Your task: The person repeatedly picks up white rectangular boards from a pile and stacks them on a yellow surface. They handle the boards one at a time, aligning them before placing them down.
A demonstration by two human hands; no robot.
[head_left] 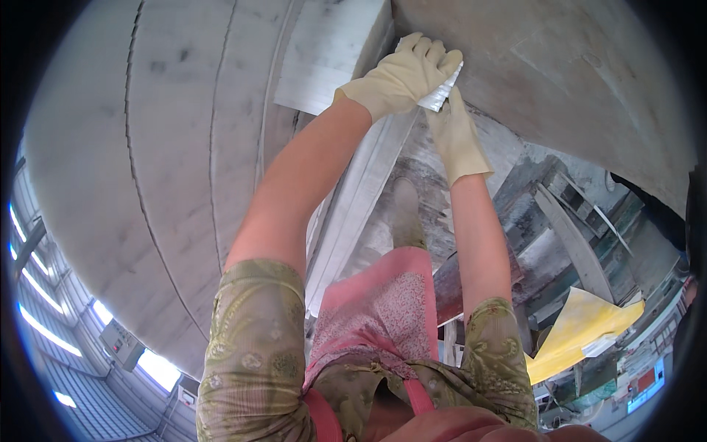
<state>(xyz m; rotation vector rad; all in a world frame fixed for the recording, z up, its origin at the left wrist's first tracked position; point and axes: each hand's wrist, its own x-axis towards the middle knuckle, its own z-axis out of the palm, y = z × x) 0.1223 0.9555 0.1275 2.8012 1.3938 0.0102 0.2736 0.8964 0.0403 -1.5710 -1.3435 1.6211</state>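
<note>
2 hands (pixel 401 79) on white piece (pixel 441 92)

Small piece (pixel 444 90) sits at both hands, left hand (pixel 405 74) over it, right hand (pixel 458 136) just right and nearer the wearer. Block (pixel 331 55) is left of the left hand, slabs (pixel 169 140) further left, big panel (pixel 567 81) upper right. Plank (pixel 578 243) is right of the right forearm, sheet (pixel 578 328) below it, right of apron (pixel 375 302).
</note>
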